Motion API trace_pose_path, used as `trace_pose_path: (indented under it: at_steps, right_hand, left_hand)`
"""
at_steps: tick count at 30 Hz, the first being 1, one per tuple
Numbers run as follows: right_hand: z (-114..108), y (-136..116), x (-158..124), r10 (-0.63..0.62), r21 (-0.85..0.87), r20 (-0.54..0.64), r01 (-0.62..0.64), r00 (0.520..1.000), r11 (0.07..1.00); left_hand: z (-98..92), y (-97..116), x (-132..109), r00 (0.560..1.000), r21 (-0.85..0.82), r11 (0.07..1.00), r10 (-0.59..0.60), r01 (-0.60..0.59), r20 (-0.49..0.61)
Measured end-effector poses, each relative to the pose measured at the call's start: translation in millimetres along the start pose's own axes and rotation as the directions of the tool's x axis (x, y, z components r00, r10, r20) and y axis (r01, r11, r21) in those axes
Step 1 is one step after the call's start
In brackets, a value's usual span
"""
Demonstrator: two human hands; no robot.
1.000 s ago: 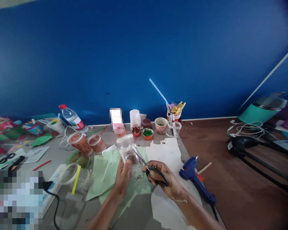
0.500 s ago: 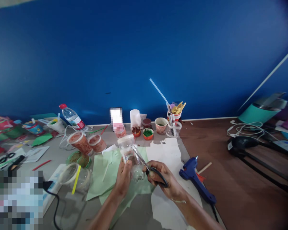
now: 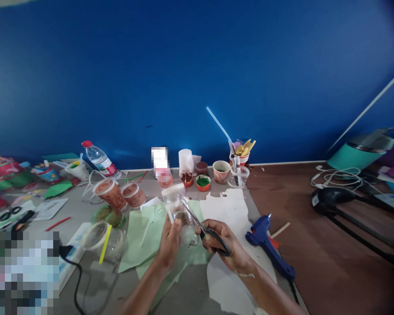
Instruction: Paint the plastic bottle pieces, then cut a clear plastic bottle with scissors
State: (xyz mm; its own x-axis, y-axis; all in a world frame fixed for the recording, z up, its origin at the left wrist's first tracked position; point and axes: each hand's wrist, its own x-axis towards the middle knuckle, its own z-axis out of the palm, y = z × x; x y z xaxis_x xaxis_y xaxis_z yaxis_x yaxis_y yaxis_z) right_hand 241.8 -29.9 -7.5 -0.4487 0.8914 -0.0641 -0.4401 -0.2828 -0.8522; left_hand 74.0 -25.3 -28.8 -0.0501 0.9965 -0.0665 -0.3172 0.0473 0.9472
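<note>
Near the middle of the view, my left hand (image 3: pixel 170 239) is wrapped round a clear plastic bottle piece (image 3: pixel 174 195) with a whitish rim at its upper end. My right hand (image 3: pixel 220 243) holds black-handled scissors (image 3: pixel 194 216), its fingers in the handle loops. The blades point up and left and lie against the side of the clear plastic. Beneath both hands are sheets of light green paper (image 3: pixel 134 236) and white cut paper (image 3: pixel 228 210).
A blue glue gun (image 3: pixel 269 247) lies right of my right hand. Left are a clear jar (image 3: pixel 100 240) with a yellow strip, reddish tubs (image 3: pixel 109 192) and a water bottle (image 3: pixel 100 161). Behind stand small paint pots (image 3: pixel 203 183) and a paper cup (image 3: pixel 221 171).
Both hands keep their hold on the plastic piece and the scissors. The clear plastic has tilted very slightly; otherwise little differs apart from a small shift of the view.
</note>
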Motion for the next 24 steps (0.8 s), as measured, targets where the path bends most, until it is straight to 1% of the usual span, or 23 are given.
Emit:
trace_pose_path:
  at_steps: [2, 4, 7, 8, 9, 10, 11, 13, 15, 16, 17, 19, 21, 22, 23, 24]
  right_hand:
    - [0, 0, 1, 0.008, 0.003, 0.001, -0.008, 1.000, 1.000]
    - [1, -1, 2, 0.029, 0.000, 0.004, -0.029, 1.000, 1.000]
    - [2, -7, 3, 0.041, -0.004, -0.018, -0.041, 0.999, 0.999]
    - [1, -11, 4, 0.029, -0.001, -0.041, -0.029, 0.999, 1.000]
    - [1, -14, 4, 0.001, 0.008, -0.069, -0.001, 0.998, 1.000]
    - [-1, -18, 4, -0.010, 0.009, -0.068, 0.010, 0.998, 1.000]
    - [-2, -21, 3, -0.030, 0.020, -0.071, 0.031, 0.997, 0.999]
    - [-6, -24, 2, -0.052, 0.058, -0.011, 0.052, 0.999, 0.997]
    - [-8, -23, 2, -0.095, 0.083, 0.013, 0.094, 0.995, 0.992]
    - [-8, -21, 2, -0.119, 0.075, -0.007, 0.119, 0.993, 0.990]
    - [-8, -19, 3, -0.137, 0.047, -0.053, 0.139, 0.989, 0.989]
    - [-7, -13, 6, -0.155, -0.081, -0.175, 0.143, 0.972, 0.986]
    - [-6, -7, 9, -0.175, -0.296, -0.267, 0.092, 0.948, 0.951]
    - [-6, -5, 11, -0.202, -0.427, -0.286, 0.064, 0.937, 0.902]
    - [-7, -3, 11, -0.243, -0.565, -0.283, 0.044, 0.928, 0.824]
    - [-8, -2, 12, -0.274, -0.702, -0.267, 0.009, 0.924, 0.712]
  left_hand:
    - [-1.6, -1, 1, 0.993, 0.091, 0.993, 0.088, -0.081, -0.077]
    - [-2.7, -3, 1, 0.987, 0.124, 0.986, 0.121, -0.108, -0.102]
    - [1.2, -8, -2, 0.991, 0.110, 0.987, 0.123, -0.117, -0.054]
    - [4.6, -9, -4, 0.992, 0.104, 0.987, 0.123, -0.121, -0.015]
    - [8.8, -10, -6, 0.990, 0.091, 0.986, 0.140, -0.139, -0.001]
    - [13.3, -11, -8, 0.989, 0.083, 0.985, 0.146, -0.148, 0.030]
    - [17.7, -10, -9, 0.988, 0.076, 0.988, 0.131, -0.137, 0.079]
    - [24.1, -7, -10, 0.994, 0.025, 0.998, 0.063, -0.065, 0.091]
    - [25.7, -2, -9, 0.998, -0.068, 0.997, -0.043, 0.046, 0.038]
    - [24.7, 0, -7, 0.995, -0.115, 0.989, -0.096, 0.097, 0.009]
    - [22.6, 2, -5, 0.990, -0.153, 0.979, -0.140, 0.136, -0.010]
    - [16.9, 4, 0, 0.982, -0.203, 0.962, -0.189, 0.183, -0.014]
    - [11.4, 4, 3, 0.979, -0.246, 0.949, -0.205, 0.199, -0.001]
    - [9.2, 4, 4, 0.979, -0.269, 0.943, -0.206, 0.199, 0.001]
    - [7.5, 3, 5, 0.979, -0.288, 0.937, -0.204, 0.196, 0.003]
    - [6.3, 3, 5, 0.981, -0.307, 0.934, -0.194, 0.185, 0.001]
